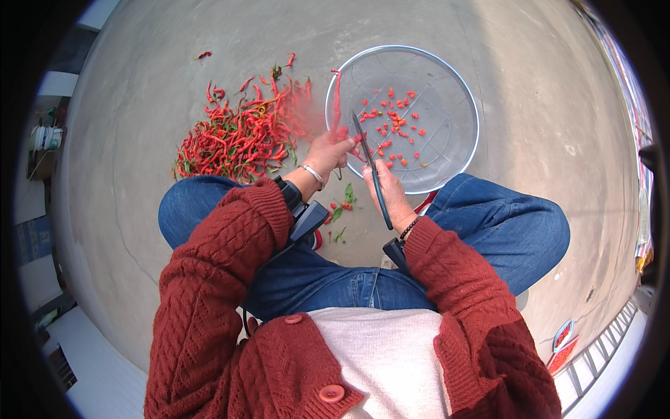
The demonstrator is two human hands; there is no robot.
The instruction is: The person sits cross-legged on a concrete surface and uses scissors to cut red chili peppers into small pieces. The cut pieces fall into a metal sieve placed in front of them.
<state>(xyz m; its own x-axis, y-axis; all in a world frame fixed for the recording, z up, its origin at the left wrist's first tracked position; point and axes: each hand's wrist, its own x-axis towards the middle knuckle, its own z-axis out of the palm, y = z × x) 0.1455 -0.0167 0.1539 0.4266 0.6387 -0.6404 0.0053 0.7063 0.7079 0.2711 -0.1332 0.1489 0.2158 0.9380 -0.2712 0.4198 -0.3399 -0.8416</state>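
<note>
My left hand (327, 154) grips a few long red chili peppers (336, 105); one sticks up well past the fingers, in front of the sieve's near-left rim. In my right hand (390, 191) is a dark pair of scissors (365, 137), seen nearly edge-on, blades pointing away from me. The blades cross close by the pepper ends at my left fingertips; whether they touch is hard to tell. Beyond both hands lies a round mesh sieve (445, 131) with a pale rim, and short cut pepper pieces (398, 120) are scattered on its mesh.
A heap of whole red chili peppers (241, 136) with green leaves lies on the concrete floor (157, 63) to the left. Loose leaves (348, 194) and pepper bits lie between my feet. My bent knees flank the work. At lower right stands a small container of red pieces (564, 335).
</note>
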